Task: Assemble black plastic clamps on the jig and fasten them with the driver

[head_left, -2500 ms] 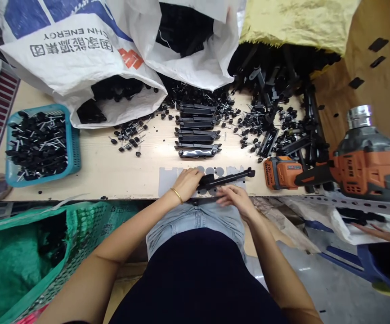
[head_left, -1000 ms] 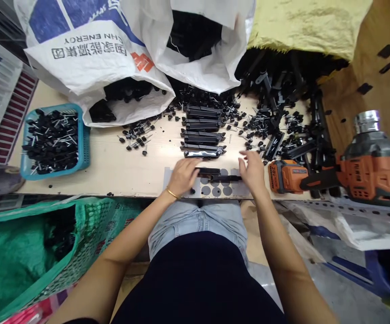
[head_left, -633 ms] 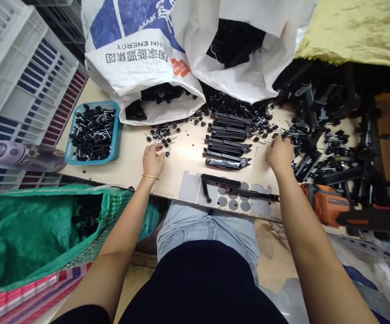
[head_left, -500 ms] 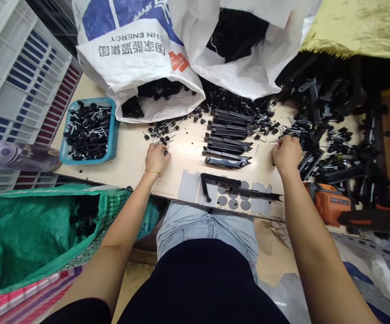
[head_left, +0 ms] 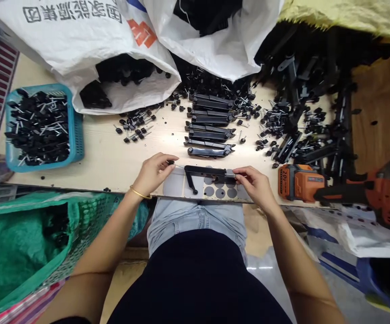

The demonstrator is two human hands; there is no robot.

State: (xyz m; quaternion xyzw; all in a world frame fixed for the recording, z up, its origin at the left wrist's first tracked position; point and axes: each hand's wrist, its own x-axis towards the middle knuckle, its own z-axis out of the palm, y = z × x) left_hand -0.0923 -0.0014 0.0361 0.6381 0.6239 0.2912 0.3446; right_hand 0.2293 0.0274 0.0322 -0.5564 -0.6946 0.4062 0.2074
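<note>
My left hand (head_left: 154,173) is closed in a pinch on a black-headed screw (head_left: 171,162). The screw's bare metal shaft points right, its tip close to the left corner of a black hinged arm (head_left: 205,171); whether they touch I cannot tell. That arm lies near the table's front edge, with a short leg angled down toward me. At its right end my right hand (head_left: 253,182) is closed, thumb and fingertips at a small grey piece (head_left: 229,173). Part of this end is hidden by the fingers. Several similar folded black arms (head_left: 211,152) lie stacked in a row just beyond.
A blue basket (head_left: 77,139) of black-headed screws stands at left. Loose screws (head_left: 136,123) lie by an open white sack (head_left: 80,58). Black parts pile up at right beside an orange power tool (head_left: 301,182). A green bag (head_left: 22,243) hangs at front left.
My left hand has brought a screw from the loose ones toward the hinged arm. My right hand has come from the pile at right to the arm's right end. The view has shifted.
</note>
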